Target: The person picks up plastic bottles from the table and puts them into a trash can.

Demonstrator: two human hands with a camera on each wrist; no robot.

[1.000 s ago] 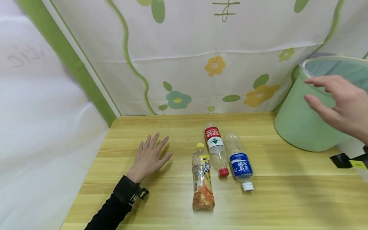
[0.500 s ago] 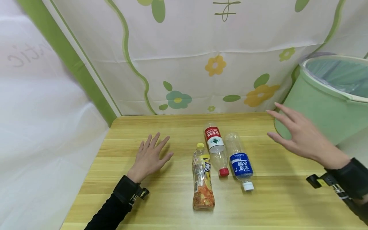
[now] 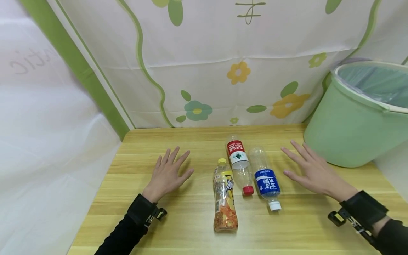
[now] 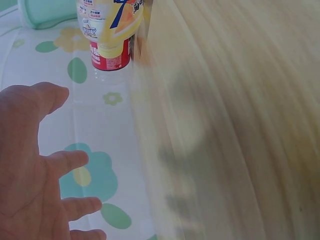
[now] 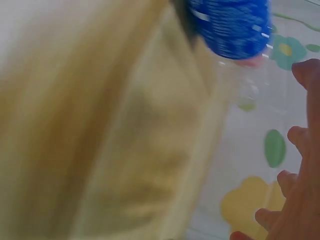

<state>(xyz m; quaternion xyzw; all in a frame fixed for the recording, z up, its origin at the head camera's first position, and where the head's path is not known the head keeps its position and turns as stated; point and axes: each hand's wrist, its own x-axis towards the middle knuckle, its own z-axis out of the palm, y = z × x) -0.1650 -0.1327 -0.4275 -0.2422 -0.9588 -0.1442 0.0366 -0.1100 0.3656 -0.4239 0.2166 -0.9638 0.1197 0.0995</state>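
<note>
Three plastic bottles lie on their sides on the wooden table [image 3: 191, 219]. One has a yellow cap and a yellow label, a drink bottle [image 3: 225, 198]. Beside it is a clear bottle [image 3: 239, 159] with a red-and-white label and red cap. Rightmost lies a clear bottle [image 3: 267, 182] with a blue label and white cap. My left hand [image 3: 167, 175], fingers spread, is left of the yellow-capped bottle and holds nothing. To the right of the blue-labelled bottle is my right hand [image 3: 313, 171], also spread and apart from it. In the right wrist view the blue label [image 5: 232, 25] is blurred.
A light green bin [image 3: 353, 120] with a clear liner stands at the back right of the table. Behind the table hangs a white cloth [image 3: 207, 81] with a flower print, and another white sheet [image 3: 47, 141] borders the left side.
My right hand has moved left and down, from in front of the bin to beside the blue-labelled bottle. The left hand has barely shifted. The bottles stay in place.
</note>
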